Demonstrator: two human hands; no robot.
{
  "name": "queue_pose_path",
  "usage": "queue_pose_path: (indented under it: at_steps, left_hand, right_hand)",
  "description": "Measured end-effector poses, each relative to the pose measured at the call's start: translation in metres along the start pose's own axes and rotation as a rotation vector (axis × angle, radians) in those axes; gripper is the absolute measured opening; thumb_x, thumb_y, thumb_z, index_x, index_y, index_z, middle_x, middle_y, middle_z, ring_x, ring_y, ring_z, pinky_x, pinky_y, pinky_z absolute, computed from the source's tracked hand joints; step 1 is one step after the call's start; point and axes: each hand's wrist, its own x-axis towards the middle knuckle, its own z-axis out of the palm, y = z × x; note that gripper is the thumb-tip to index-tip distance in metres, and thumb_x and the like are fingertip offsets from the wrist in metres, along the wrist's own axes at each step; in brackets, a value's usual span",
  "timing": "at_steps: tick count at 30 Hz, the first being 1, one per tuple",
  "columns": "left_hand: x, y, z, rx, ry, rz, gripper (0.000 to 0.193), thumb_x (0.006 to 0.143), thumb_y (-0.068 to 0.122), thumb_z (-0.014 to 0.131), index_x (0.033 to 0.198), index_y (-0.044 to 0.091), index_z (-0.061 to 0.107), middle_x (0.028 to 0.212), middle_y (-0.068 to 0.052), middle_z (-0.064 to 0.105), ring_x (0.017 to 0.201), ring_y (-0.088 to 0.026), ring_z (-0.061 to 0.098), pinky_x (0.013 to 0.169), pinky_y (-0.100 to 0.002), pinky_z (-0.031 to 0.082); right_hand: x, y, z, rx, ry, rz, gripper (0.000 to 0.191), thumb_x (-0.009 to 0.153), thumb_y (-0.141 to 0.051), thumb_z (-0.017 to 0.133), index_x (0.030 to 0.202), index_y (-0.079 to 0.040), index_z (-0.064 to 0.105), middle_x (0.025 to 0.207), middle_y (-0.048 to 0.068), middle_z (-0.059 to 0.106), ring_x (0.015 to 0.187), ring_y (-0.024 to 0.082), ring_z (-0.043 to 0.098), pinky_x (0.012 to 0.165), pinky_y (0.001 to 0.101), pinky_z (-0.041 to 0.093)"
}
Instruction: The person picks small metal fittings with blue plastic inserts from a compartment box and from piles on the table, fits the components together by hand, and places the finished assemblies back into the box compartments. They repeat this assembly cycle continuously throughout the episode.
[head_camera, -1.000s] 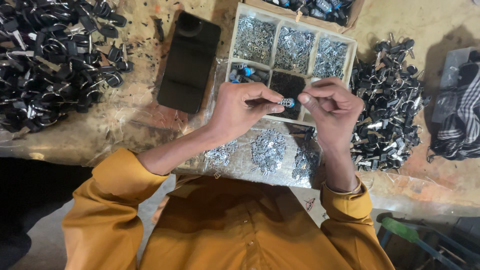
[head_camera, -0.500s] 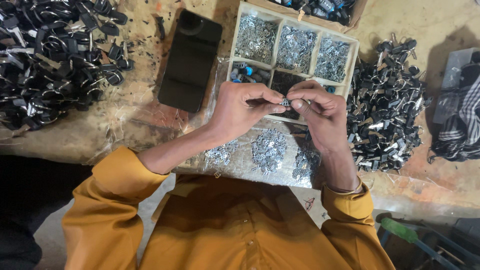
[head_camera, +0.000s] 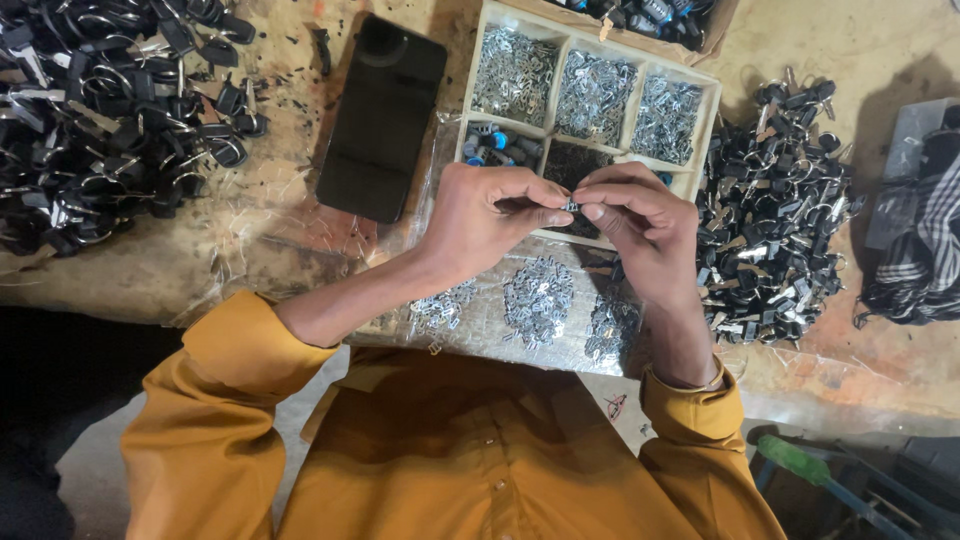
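Spreading under everything, the scarred, crinkly film-covered worktop (head_camera: 280, 240) carries heaps of black ringed keys (head_camera: 770, 220), a flat glossy black phone (head_camera: 382, 118) and a pale wooden divided tray (head_camera: 710, 100) of glinting metal bits. Over the tray, the left hand (head_camera: 490, 215) and right hand (head_camera: 640, 225) meet, fingertips of both pinched shut on one tiny silvery metal piece (head_camera: 572, 206).

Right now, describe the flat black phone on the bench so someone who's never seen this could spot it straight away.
Start at the wooden compartment tray of small silvery parts at the top of the bench. Just left of it lies the phone, face up, beyond the left hand. It is one smooth black slab, unlike the tangled black key pile further left.
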Motion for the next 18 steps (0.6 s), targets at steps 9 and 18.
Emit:
queue_pose_path:
  at_steps: [9,18]
  left_hand:
    - [-0.002,-0.002,0.001,0.055,0.048,0.017,0.013,0.085,0.003,0.084,0.097,0.002,0.078,0.096,-0.008,0.080,0.088,-0.014,0.080,0.074,-0.025,0.066]
    - [-0.002,-0.003,0.001,0.027,0.017,-0.002,0.013,0.086,0.001,0.082,0.099,0.002,0.078,0.101,-0.009,0.080,0.093,-0.016,0.080,0.078,-0.026,0.067]
  right_hand:
    - [-0.001,-0.012,0.008,-0.168,0.009,-0.023,0.022,0.103,0.006,0.065,0.123,0.000,0.073,0.123,0.011,0.067,0.106,0.017,0.067,0.089,0.0259,0.054]
    - [-0.001,-0.005,0.003,0.036,0.049,0.111,0.020,0.099,0.008,0.069,0.117,0.002,0.073,0.123,0.011,0.065,0.104,0.013,0.068,0.088,0.0253,0.058]
